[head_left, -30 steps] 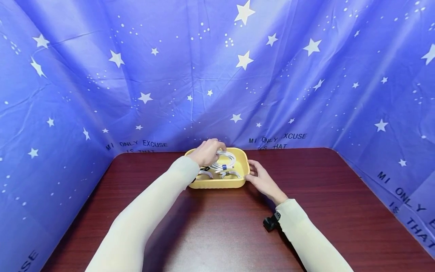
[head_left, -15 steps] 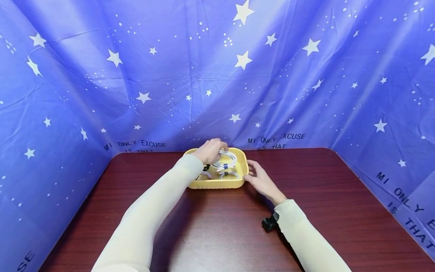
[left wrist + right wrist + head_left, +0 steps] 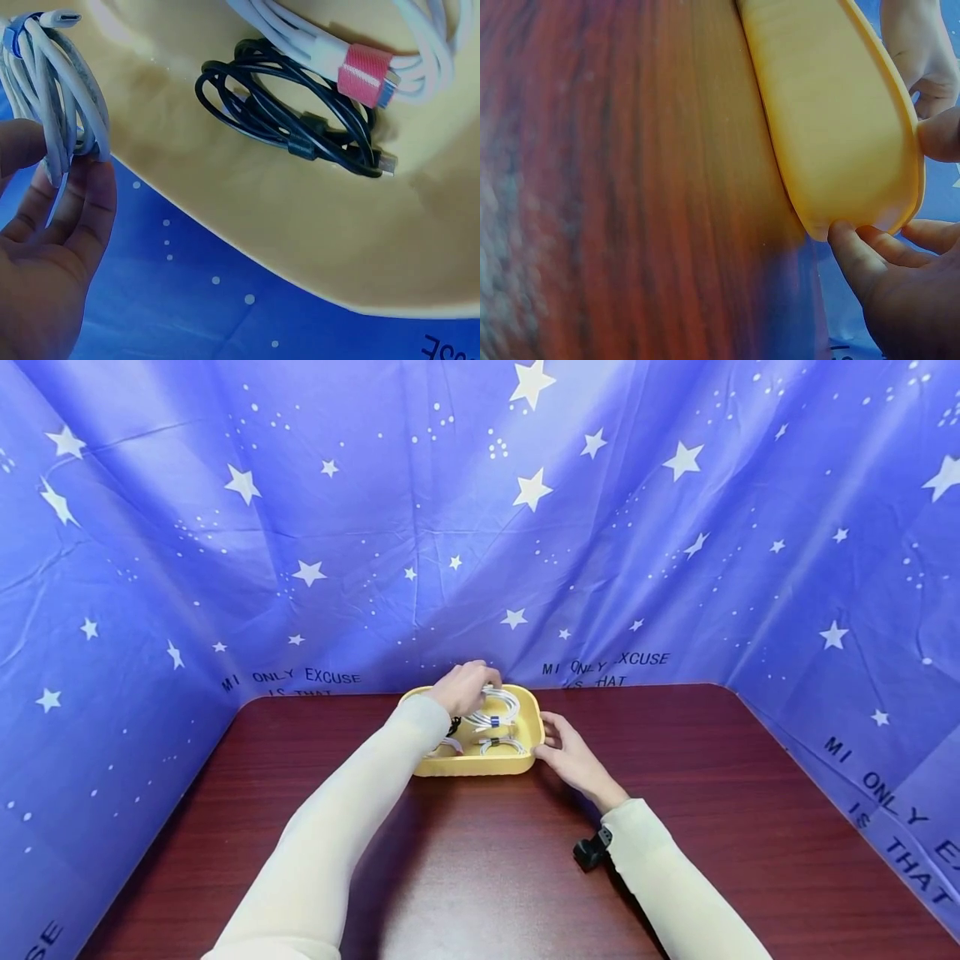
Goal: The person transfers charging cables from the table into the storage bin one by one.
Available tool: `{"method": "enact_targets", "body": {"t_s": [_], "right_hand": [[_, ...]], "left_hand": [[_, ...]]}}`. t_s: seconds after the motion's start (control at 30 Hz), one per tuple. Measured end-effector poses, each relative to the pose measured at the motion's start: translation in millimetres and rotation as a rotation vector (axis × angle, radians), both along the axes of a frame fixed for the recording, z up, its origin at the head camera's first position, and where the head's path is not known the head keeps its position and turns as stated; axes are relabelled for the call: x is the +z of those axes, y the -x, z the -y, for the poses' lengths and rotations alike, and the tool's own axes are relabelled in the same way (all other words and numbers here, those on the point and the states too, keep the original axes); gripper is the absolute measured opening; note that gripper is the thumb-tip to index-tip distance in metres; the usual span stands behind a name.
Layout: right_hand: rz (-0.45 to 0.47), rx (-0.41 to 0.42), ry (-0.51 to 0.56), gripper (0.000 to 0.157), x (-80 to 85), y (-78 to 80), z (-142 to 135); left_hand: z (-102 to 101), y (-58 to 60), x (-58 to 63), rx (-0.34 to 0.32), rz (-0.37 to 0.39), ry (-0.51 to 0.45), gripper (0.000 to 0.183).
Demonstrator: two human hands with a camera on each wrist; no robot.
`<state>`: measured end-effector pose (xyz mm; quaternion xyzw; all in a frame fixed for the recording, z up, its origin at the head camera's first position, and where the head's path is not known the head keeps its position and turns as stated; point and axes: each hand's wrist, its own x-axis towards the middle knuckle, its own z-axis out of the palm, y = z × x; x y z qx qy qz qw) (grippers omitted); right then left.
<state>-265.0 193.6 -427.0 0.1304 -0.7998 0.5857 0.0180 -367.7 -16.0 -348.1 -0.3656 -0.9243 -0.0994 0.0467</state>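
A yellow plastic basket stands at the back of the table with coiled cables inside. My left hand reaches over its far left part and pinches a white coiled cable with a blue strap between thumb and fingers. That coil is tilted up near the basket's rim in the left wrist view. Below it in the basket lie a black coiled cable and a white cable with a red strap. My right hand holds the basket's right end, thumb at the rim, fingers against the outer wall.
Another white coiled cable, with a dark strap, lies in the basket's front right. The dark red wooden table extends in front and to both sides. A blue star-printed curtain hangs close behind the basket.
My left hand has raised the blue-strapped white cable slightly, and more of the black cable shows beside the sleeve. My right hand stays at the basket's right end. The head view has shifted a little.
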Motion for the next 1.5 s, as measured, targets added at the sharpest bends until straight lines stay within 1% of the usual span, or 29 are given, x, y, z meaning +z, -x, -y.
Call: {"method": "enact_targets", "body": {"t_s": [0.1, 0.2, 0.33, 0.43, 0.53, 0.77, 0.93, 1.03, 1.17, 1.4, 1.5], "right_hand": [[0.013, 0.001, -0.004, 0.063, -0.8, -0.4, 0.3], [0.027, 0.005, 0.004, 0.063, 0.9, -1.7, 1.1], [0.029, 0.027, 0.017, 0.062, 13.1, -8.5, 4.0], [0.03, 0.033, 0.005, 0.062, 24.2, -15.1, 6.7], [0.027, 0.026, -0.01, 0.061, 29.4, -18.7, 8.4], [0.02, 0.026, -0.012, 0.06, 29.6, -19.1, 10.4], [0.024, 0.035, -0.007, 0.06, 29.9, -19.6, 9.4], [0.01, 0.024, -0.017, 0.06, 30.4, -20.3, 8.2], [-0.001, 0.018, -0.022, 0.059, 31.3, -20.5, 9.0], [-0.002, 0.036, 0.0, 0.058, 29.0, -19.0, 11.0], [-0.001, 0.036, 0.008, 0.059, 29.3, -19.5, 11.1]], "left_hand": [[-2.9, 1.4, -3.1, 0.008, 0.02, 0.004, 0.036], [-5.1, 3.2, -6.0, 0.02, 0.024, 0.012, 0.036], [-7.0, 5.6, -8.5, 0.035, 0.023, 0.024, 0.036], [-8.2, 7.7, -9.1, 0.037, 0.026, 0.028, 0.036], [-9.0, 9.8, -8.6, 0.029, 0.032, 0.027, 0.036], [-8.5, 11.7, -8.3, 0.049, 0.09, 0.04, 0.04], [-11.9, 14.7, -11.0, 0.062, 0.089, 0.05, 0.04], [-15.9, 16.9, -13.5, 0.045, 0.066, 0.057, 0.04], [-19.1, 18.5, -16.3, 0.036, 0.057, 0.075, 0.04], [-20.4, 16.7, -18.7, 0.062, 0.105, 0.128, 0.04], [-22.1, 16.9, -20.4, 0.062, 0.104, 0.142, 0.038]]}}
